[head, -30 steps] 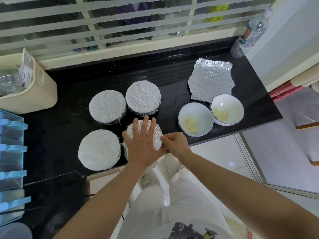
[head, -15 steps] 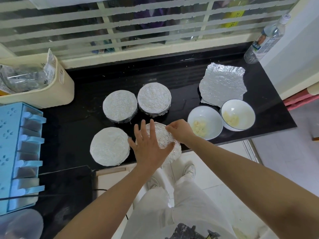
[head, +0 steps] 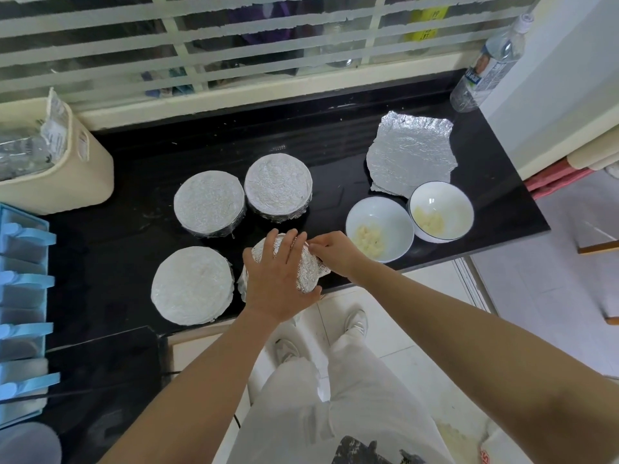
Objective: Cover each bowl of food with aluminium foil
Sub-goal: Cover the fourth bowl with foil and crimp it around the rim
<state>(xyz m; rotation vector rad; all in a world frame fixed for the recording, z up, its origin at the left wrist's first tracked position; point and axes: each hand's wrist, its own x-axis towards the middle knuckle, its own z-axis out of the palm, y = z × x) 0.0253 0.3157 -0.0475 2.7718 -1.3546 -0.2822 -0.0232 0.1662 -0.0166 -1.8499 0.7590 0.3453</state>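
Observation:
My left hand lies flat on top of a foil-wrapped bowl at the counter's front edge, fingers spread and pressing the foil down. My right hand pinches the foil at the bowl's far right rim. Three foil-covered bowls stand near it: one at the front left, two behind. Two uncovered white bowls with pale food pieces sit to the right. A loose sheet of aluminium foil lies flat behind them.
The black counter ends just before my legs. A cream bin stands at the back left, a blue ice-pop mould at the left edge, a water bottle in the back right corner.
My left hand has come back down flat onto the foil-wrapped bowl after lifting slightly. My right hand moved from the bowl's near right side to its far right rim.

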